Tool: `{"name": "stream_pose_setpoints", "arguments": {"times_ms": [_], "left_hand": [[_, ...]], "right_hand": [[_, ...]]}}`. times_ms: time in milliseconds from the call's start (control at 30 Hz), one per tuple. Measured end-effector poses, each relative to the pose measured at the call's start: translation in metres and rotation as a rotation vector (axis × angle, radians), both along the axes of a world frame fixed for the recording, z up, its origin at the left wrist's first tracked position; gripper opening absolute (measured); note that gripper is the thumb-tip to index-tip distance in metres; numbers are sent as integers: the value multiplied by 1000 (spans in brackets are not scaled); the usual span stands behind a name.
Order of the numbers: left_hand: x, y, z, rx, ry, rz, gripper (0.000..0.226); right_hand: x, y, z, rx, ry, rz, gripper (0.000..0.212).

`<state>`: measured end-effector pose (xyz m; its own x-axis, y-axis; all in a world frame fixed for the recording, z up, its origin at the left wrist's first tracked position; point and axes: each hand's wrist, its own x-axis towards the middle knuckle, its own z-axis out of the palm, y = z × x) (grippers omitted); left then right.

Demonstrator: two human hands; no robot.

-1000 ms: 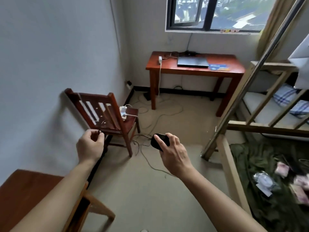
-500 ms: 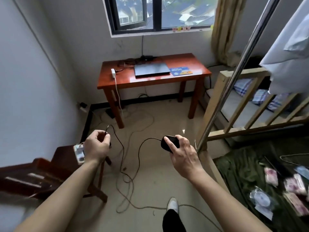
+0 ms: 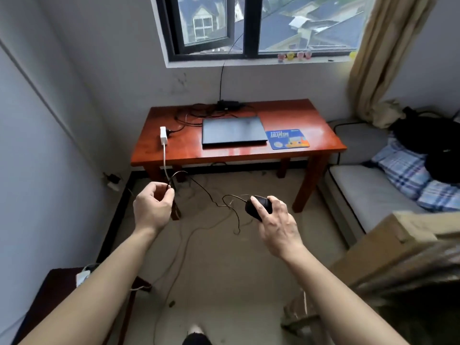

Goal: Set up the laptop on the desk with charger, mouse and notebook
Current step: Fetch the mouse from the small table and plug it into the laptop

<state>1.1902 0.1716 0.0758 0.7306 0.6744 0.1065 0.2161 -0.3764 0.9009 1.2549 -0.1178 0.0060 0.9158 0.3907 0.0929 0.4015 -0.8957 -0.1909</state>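
Right hand (image 3: 275,221) around black mouse (image 3: 258,206)

glossy red-brown wooden desk (image 3: 239,155), matt dark laptop (image 3: 232,131) lid, smooth black plastic mouse (image 3: 258,206), thin black cord (image 3: 211,199), white plastic charger (image 3: 163,135), printed mouse pad (image 3: 287,138), beige cloth curtain (image 3: 383,56)

Black mouse (image 3: 260,206) held midair, cable (image 3: 202,191) looping; closed laptop (image 3: 232,131) flat on desk (image 3: 311,120), white charger (image 3: 163,136) at left.

Forearms (image 3: 99,287) are bare; one black trouser leg (image 3: 197,341) ends in a pale shoe (image 3: 195,329).
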Motion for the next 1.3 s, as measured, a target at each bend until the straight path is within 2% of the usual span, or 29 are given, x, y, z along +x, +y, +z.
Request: {"name": "stream_pose_setpoints", "arguments": {"times_ms": [233,367,533,633,733,833,933,1067,1200,1300], "left_hand": [[201,48,-13,-29,-135,-75,15],[328,73,3,19,-178,-157,14],[486,83,66,164,-333,-202,14],[563,77,110,179,-447,-237,15],[630,66,141,177,-628,-167,15],[684,50,139,210,-731,-103,16],[727,38,103,265,-645,-92,20],[785,15,23,239,-333,-107,18],[791,1,-49,221,-4,-155,18],[785,-12,-98,129,232,-142,21]], "right_hand": [[183,37,1,0,-60,-73,74],[294,57,32,-7,-129,-156,70],[427,67,91,77,-295,-238,65],[497,67,125,101,-424,-271,64],[564,63,147,177,-541,-300,61],[631,53,145,241,-592,-295,62],[684,42,124,269,-549,-281,62],[762,19,65,219,-312,-277,63],[792,2,2,175,-79,-230,66],[800,-13,-47,115,86,-209,63]]}}
